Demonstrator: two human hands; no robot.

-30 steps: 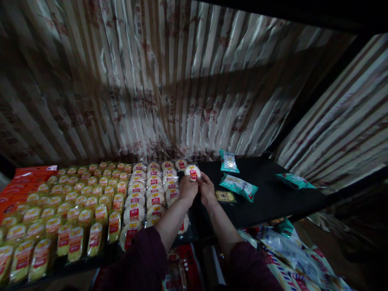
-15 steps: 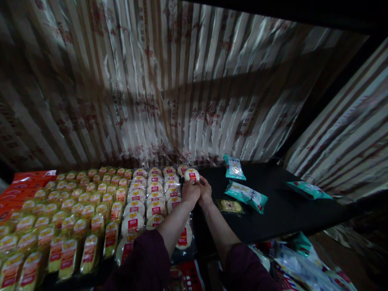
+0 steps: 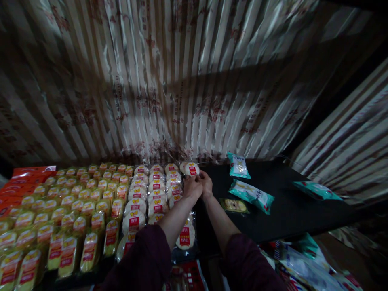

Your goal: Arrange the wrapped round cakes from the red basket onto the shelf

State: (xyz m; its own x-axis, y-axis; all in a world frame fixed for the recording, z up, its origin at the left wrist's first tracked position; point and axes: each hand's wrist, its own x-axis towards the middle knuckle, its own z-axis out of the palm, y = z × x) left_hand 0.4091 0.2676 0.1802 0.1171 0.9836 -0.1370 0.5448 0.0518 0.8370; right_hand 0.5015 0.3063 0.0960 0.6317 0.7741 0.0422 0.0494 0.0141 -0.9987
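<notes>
Both hands are together at the back of the black shelf (image 3: 218, 226), closed on the lower edge of a clear-wrapped round white rice cracker (image 3: 192, 169) with a red label. My left hand (image 3: 192, 188) is on its near left side, and my right hand (image 3: 206, 184) meets it on the right. The fingertips partly hide one another. The packet overlaps another white cracker at the back of the rightmost row. Rows of wrapped rice crackers (image 3: 157, 195) stand to the left of the hands, partly covered by my left forearm.
Many yellow wrapped cakes (image 3: 68, 252) fill the left, with orange packets (image 3: 26, 184) beyond. On the right lie teal packets (image 3: 253, 195) and a yellowish packet (image 3: 234, 205). Below the front edge are mixed bags (image 3: 306, 258). A striped plastic sheet (image 3: 194, 89) hangs behind.
The view has shifted slightly. The held rice cracker packet has moved a little farther back and left, closer over the cracker at the row's end. Both hands still hold together there.
</notes>
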